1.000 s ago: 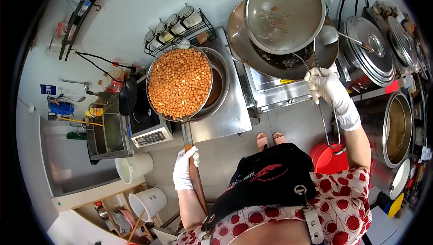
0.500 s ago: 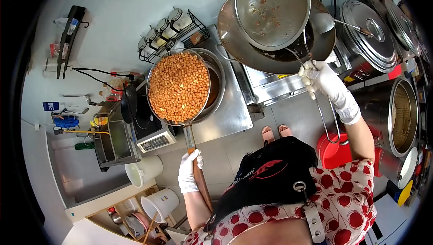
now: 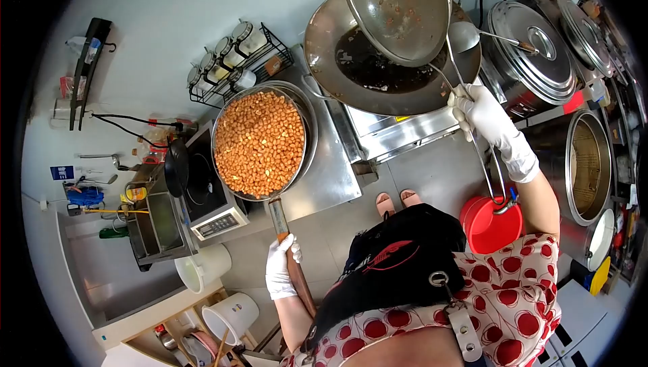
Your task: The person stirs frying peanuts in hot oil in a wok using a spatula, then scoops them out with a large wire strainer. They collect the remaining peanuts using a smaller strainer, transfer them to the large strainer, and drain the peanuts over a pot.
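My left hand (image 3: 280,267), in a white glove, is closed around the wooden handle of a long-handled skimmer (image 3: 278,218). Reddish-brown peanuts (image 3: 260,143) fill the skimmer, which sits over a metal bowl (image 3: 311,124) on the steel counter; most of the bowl is hidden. My right hand (image 3: 487,118), also gloved, grips the long wire handles of a round fine-mesh strainer (image 3: 398,12). Tilted above the wok (image 3: 324,46), the strainer has a few brown bits on its mesh. Dark oil (image 3: 385,70) with small bits lies in the wok. A ladle (image 3: 464,37) rests at the wok's right side.
A wire rack of jars (image 3: 233,56) stands against the wall behind the bowl. Left of it are an induction cooker (image 3: 216,222) and a sink (image 3: 162,212). Lidded steel pots (image 3: 533,43) stand right of the wok. A red bucket (image 3: 493,228) is on the floor beside me.
The mesh strainer has tilted and moved off the near part of the wok, baring more of the oil. The peanut-filled skimmer has shifted slightly towards me. My view has turned slightly.
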`<state>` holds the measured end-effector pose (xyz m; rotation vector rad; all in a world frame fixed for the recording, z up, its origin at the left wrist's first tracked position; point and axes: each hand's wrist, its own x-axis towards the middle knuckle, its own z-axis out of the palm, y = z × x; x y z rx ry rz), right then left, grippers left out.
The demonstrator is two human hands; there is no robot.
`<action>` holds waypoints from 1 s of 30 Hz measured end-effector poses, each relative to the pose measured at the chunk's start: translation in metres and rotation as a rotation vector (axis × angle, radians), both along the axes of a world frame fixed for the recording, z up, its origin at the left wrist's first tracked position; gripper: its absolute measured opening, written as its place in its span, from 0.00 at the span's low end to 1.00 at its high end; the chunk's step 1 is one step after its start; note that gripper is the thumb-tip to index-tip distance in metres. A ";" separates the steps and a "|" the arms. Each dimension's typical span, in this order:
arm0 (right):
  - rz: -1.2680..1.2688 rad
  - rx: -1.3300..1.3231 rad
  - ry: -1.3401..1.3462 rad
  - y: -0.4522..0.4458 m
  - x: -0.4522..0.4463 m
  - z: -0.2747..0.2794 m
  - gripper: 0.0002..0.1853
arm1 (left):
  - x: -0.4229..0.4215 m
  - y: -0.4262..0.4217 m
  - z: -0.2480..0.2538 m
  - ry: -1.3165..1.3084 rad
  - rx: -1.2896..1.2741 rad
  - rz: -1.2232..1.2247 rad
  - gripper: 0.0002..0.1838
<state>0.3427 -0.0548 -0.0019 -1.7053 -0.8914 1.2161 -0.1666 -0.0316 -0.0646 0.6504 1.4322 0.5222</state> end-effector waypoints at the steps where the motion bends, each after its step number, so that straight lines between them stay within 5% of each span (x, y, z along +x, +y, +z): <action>1: -0.006 0.005 -0.003 0.001 0.001 0.003 0.06 | 0.000 0.000 0.000 0.002 -0.005 0.001 0.09; 18: -0.042 0.149 -0.096 0.027 -0.002 0.076 0.08 | -0.002 -0.001 -0.004 0.028 -0.023 0.001 0.09; 30: -0.016 0.092 -0.027 0.029 0.003 0.048 0.10 | -0.003 -0.001 -0.005 0.018 -0.056 0.025 0.09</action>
